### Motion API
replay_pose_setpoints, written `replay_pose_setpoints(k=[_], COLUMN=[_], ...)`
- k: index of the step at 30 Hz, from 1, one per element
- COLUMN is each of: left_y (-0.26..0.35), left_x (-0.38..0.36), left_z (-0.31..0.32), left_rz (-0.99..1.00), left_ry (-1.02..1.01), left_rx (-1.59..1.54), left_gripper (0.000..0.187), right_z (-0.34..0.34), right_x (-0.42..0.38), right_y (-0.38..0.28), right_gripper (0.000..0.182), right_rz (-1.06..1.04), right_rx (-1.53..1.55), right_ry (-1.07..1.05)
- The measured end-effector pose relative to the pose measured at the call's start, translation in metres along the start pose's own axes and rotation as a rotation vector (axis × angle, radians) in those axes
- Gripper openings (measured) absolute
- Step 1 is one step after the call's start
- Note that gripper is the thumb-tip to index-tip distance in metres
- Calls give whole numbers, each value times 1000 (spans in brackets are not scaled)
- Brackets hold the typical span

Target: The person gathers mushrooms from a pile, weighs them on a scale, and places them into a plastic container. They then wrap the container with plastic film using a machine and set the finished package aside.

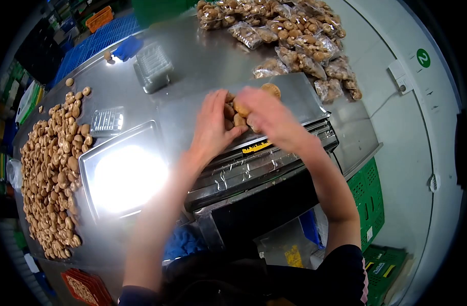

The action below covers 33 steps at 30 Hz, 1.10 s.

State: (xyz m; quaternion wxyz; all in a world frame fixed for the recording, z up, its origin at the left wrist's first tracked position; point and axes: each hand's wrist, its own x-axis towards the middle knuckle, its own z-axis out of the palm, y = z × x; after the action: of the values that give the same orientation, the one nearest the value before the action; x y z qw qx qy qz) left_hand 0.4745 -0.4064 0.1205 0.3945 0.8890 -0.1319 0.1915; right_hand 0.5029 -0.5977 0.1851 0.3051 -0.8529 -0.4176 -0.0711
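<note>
Several brown mushrooms (237, 118) lie close together between my two hands, above the front edge of a metal-topped machine (294, 92). My left hand (211, 125) rests along their left side, fingers stretched out and thumb apart. Over their right side is my right hand (268, 115), blurred by motion; its fingertips touch or nearly touch the mushrooms, and its grip is unclear. One more mushroom (270, 91) sits just behind my right hand. Whether a tray or film lies under the mushrooms is hidden.
A large mushroom pile (52, 178) covers the left side, beside a shiny metal tray (85, 176) and a clear plastic tray (107, 121). Stacked clear trays (153, 69) stand farther back. Bagged mushrooms (299, 35) fill the back right. Green crates (368, 201) are at lower right.
</note>
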Motion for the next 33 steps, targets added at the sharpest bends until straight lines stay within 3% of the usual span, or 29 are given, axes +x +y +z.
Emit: replay_pose_setpoints(k=[2, 5, 8, 11, 12, 15, 16, 19, 21, 25, 28, 31, 33], left_y=[4, 0, 0, 7, 10, 11, 10, 9, 3, -1, -1, -28, -49], left_x=[-2, -1, -1, -3, -4, -6, -7, -9, -11, -23, -57, -124, -181], left_z=[-4, -1, 4, 5, 5, 11, 14, 18, 20, -9, -81, -157, -208], left_rz=[-10, -114, -95, -99, -99, -113, -85, -82, -72, -120, -140, -311, -416], left_ry=[29, -46, -25, -25, -27, -19, -3, 17, 30, 65, 259, 484, 714], left_rx=[124, -35, -63, -101, -116, -129, -114, -94, -76, -227, -280, -426, -353], left_gripper=[93, 90, 85, 84, 83, 83, 82, 82, 86, 90, 58, 25, 20], right_z=[-10, 4, 15, 19, 20, 15, 17, 29, 16, 20, 22, 49, 81], right_x=[-3, -9, -15, -24, -26, -29, -30, -37, -33, -34, 9, 59, 119], right_y=[8, 72, 83, 98, 101, 93, 87, 91, 88, 107, 37, -21, -99], right_gripper=[38, 39, 39, 38, 36, 35, 41, 47, 51, 48, 34, 25, 18], right_rz=[222, 367, 505, 511, 516, 598, 580, 422, 565, 475, 332, 310, 354], right_rx=[130, 46, 252, 361, 567, 519, 356, 40, 131, 53, 252, 380, 269], right_ry=[247, 392, 155, 263, 307, 224, 139, 161, 43, 324, 568, 228, -36])
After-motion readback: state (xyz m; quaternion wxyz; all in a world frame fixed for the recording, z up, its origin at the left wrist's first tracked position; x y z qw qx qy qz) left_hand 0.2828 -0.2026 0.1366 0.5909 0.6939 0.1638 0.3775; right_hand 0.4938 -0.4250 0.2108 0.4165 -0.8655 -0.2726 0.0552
